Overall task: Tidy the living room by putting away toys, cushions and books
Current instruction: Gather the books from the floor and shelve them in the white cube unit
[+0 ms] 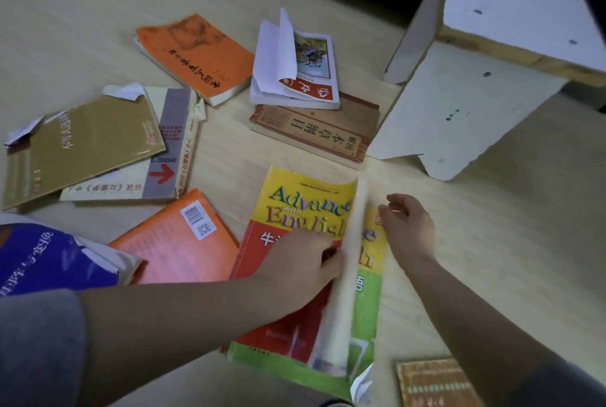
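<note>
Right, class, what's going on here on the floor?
A person is handling a yellow, red and green English textbook lying on the wooden floor. Their left hand grips its curled-up cover near the middle, while the right hand hovers, loosely curled, by the book's right edge. Other books lie scattered around it, among them an orange book and an olive book. A white panel unit stands just beyond them.
</note>
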Demonstrator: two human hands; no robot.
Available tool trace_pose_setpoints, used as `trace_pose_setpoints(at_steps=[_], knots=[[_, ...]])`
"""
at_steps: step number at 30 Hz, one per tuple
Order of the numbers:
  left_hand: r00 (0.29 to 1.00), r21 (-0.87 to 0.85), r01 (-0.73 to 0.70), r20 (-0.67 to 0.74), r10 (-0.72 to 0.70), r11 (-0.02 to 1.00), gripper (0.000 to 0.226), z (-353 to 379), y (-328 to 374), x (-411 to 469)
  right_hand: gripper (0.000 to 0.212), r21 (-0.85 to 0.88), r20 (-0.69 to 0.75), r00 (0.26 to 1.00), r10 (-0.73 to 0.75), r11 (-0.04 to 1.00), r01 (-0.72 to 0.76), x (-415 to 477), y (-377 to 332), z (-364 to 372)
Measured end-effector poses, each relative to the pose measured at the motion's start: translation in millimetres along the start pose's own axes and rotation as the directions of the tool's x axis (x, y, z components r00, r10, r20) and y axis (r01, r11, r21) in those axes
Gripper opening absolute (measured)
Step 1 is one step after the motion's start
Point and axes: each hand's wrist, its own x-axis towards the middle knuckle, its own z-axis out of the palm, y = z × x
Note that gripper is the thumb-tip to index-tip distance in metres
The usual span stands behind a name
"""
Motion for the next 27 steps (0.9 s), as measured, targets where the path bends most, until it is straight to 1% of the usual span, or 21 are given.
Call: trace_pose_setpoints(at_steps=[3,6,9,10,12,13,14,16,17,19,21,24,27], knots=[[0.993,-0.157,0.115,0.026,-0.112,0.981,0.037,-0.5,-5.8,-1.4,0.027,0.005,0.025,0.997,0.068,0.998,-0.068,0.7,3.7,-5.6],[0.974,-0.241,0.196,-0.063,-0.217,0.950,0.022,-2.1,-18.2,5.0,0.036,-0.026,0.089,0.986,0.143,0.990,-0.141,-1.2,5.9,-12.1],[0.951,-0.203,0.202,-0.191,-0.241,0.958,0.010,-4.9,-20.9,10.8,0.041,-0.101,0.137,0.981,0.139,0.987,-0.126,-11.4,7.7,-13.4],[0.940,-0.165,0.200,-0.246,-0.237,0.966,0.013,-5.5,-23.0,13.0,0.043,-0.110,0.139,0.981,0.136,0.986,-0.121,-15.9,7.4,-12.4],[0.906,-0.080,0.231,-0.346,-0.244,0.970,0.029,-8.8,-29.8,17.8,0.045,-0.140,0.142,0.980,0.140,0.983,-0.120,-24.5,6.9,-9.1],[0.890,-0.060,0.252,-0.377,-0.256,0.966,0.031,-11.5,-34.8,20.7,0.044,-0.152,0.146,0.978,0.151,0.980,-0.128,-28.2,6.9,-7.1],[0.879,-0.064,0.274,-0.388,-0.276,0.960,0.026,-13.7,-40.9,23.8,0.042,-0.162,0.151,0.975,0.164,0.977,-0.139,-30.8,6.4,-5.1],[0.851,-0.144,0.366,-0.348,-0.394,0.919,0.016,-18.6,-50.1,26.4,0.040,-0.194,0.162,0.972,0.171,0.971,-0.139,-33.5,6.7,-1.5],[0.831,-0.182,0.426,-0.308,-0.463,0.886,0.015,-19.8,-52.8,26.0,0.039,-0.208,0.171,0.970,0.174,0.968,-0.137,-34.1,6.8,-1.2],[0.808,-0.215,0.489,-0.253,-0.532,0.845,0.017,-18.4,-56.7,22.1,0.038,-0.219,0.191,0.965,0.182,0.966,-0.139,-34.9,7.3,-1.8],[0.806,-0.249,0.490,-0.235,-0.543,0.835,0.016,-14.4,-54.2,16.4,0.039,-0.223,0.220,0.955,0.201,0.963,-0.152,-37.2,7.3,-3.4],[0.804,-0.304,0.481,-0.222,-0.552,0.822,0.026,-6.8,-44.2,9.0,0.035,-0.201,0.230,0.946,0.226,0.963,-0.181,-42.5,8.0,-2.9],[0.848,-0.290,0.426,-0.201,-0.490,0.857,0.033,0.3,-29.9,3.1,0.030,-0.160,0.228,0.940,0.252,0.962,-0.220,-44.9,8.8,1.2]])
